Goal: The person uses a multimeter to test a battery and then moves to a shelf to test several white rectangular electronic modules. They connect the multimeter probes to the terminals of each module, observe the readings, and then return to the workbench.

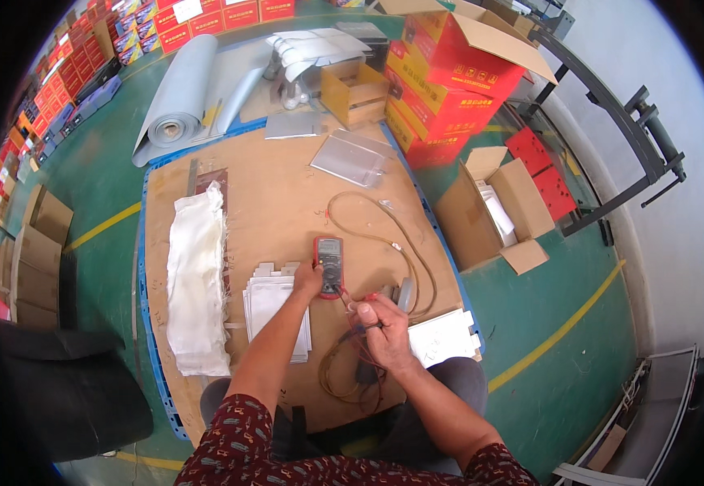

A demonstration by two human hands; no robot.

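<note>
Left hand (308, 279) steadies a light, rigid red meter (329, 266) by its edge; right hand (380, 324) pinches thin test probes (352, 306), their leads (384, 239) limp and easily snagged.

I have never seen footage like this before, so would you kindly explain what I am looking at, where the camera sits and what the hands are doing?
There is no machine here: a person works with two bare hands. The single round, bent-looking picture comes from a wide fisheye camera worn on the person's head, looking down, so the forearms enter from the bottom edge.

The person sits at a low brown board table with a blue rim. The left hand rests against a red and grey handheld meter. The right hand pinches thin red-tipped probes on wires, whose brown cable loop runs across the board.

Also on the board lie a stack of flat silver-white pouches, a long white fibrous cloth and a silvery flat pouch. Red cardboard boxes stand beyond.
</note>
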